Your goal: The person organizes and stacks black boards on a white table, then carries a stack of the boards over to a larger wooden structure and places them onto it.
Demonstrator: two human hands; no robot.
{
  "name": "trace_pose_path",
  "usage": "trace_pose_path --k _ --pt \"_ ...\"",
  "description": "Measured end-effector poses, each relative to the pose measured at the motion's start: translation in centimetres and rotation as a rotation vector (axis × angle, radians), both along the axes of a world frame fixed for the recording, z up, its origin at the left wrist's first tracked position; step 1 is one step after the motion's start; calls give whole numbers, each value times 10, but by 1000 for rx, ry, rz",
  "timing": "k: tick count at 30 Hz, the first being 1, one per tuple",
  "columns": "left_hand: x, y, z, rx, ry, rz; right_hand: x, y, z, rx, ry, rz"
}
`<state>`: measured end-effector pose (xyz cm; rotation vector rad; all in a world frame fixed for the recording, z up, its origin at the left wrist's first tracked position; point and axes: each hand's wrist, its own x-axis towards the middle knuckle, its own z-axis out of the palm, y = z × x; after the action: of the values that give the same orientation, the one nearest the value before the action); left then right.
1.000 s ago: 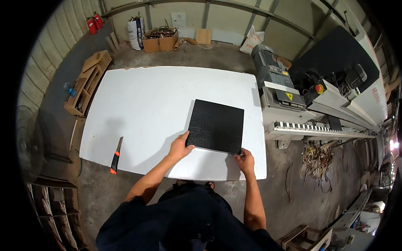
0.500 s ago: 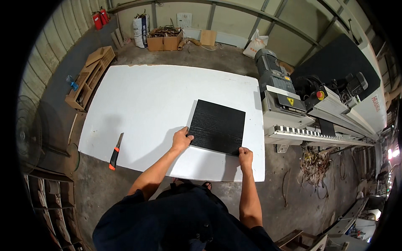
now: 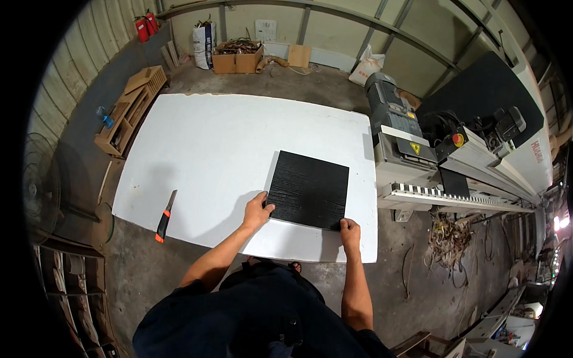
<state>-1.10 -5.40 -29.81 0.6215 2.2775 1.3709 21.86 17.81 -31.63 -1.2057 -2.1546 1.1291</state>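
Observation:
A black board (image 3: 308,190) with a wood-grain texture is held over the right part of the white table top (image 3: 203,137). My left hand (image 3: 258,212) grips its left edge near the lower corner, thumb on the upper face. At the lower right corner, my right hand (image 3: 350,231) pinches the board between thumb and fingers. Shadows of the board and hands fall on the white surface; whether the board's underside touches it I cannot tell. Well to the left of my left hand lies a utility saw-like knife (image 3: 163,223) with an orange and black handle, its butt over the table's near edge.
On the right stands a machine with a grey motor (image 3: 391,98) and a toothed rail (image 3: 453,196) close to the table. A heap of strip scraps (image 3: 450,241) lies on the floor below. Left are a wooden shelf (image 3: 134,107) and a fan (image 3: 40,185). A scrap-filled carton (image 3: 237,61) sits behind.
The black board and both my hands have come slightly down toward me. My grip on the board is the same, and the knife lies where it was.

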Motion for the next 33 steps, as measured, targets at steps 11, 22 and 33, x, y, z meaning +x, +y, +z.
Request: trace_pose_path --k 11,22,33 --pt "-3 -2 -1 39 -23 4 7 -4 0 131 161 -40" --pt "-2 33 36 72 398 51 35 10 -12 748 -99 -293" --pt "37 233 75 217 -302 -511 29 11 -2 609 -154 -407"
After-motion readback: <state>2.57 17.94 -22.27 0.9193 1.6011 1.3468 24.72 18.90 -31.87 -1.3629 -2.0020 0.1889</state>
